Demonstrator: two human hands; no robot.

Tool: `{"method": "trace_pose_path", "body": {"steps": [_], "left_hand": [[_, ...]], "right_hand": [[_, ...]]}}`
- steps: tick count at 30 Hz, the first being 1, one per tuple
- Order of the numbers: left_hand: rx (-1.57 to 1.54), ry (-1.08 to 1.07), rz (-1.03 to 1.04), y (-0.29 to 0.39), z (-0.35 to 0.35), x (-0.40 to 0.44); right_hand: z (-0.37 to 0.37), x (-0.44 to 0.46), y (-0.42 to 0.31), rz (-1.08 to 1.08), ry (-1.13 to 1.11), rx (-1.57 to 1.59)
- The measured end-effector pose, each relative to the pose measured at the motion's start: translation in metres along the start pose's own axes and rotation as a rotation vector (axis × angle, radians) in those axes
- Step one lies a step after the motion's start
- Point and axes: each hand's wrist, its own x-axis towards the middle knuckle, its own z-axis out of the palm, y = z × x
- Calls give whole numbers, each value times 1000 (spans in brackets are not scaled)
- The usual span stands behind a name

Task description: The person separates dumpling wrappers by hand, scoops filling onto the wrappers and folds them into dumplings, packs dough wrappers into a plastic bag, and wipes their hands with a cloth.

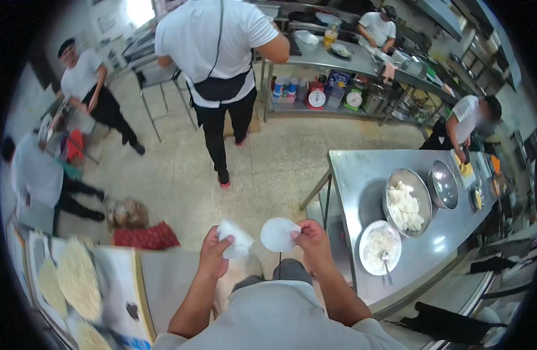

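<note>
While both hands pinch white pieces, a steel table bearing bowls stands at right.

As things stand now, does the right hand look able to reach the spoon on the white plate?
Probably yes: nothing visible blocks the space between the right hand and the spoon. However, the hand pinches a round white piece, which may hinder a grasp.

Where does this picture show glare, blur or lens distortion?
Head view: glare spots on the steel table, and a washed-out bright patch at upper left; head view again: the white piece in the left hand looks smeared, the white disc in the right hand crisper; head view, too: fisheye bending toward the edges, with black corners.
</note>
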Motion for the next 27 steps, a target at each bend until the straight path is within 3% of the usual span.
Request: {"method": "trace_pose_path", "body": {"steps": [5,10,14,16,20,27], "left_hand": [[226,-178,-55,44,46,127],[249,-111,-81,44,67,251],[245,-33,-39,74,114,342],[267,-51,-58,91,133,388],[197,-137,-79,103,170,486],[336,-277,-127,88,241,668]], "right_hand": [[-29,100,-3,8,209,0],[-52,225,16,91,261,7],[-51,358,-23,69,185,31],[-57,412,-49,-40,152,-205],[-57,497,-115,-126,158,-154],[-132,609,-100,-41,349,-198]]}}
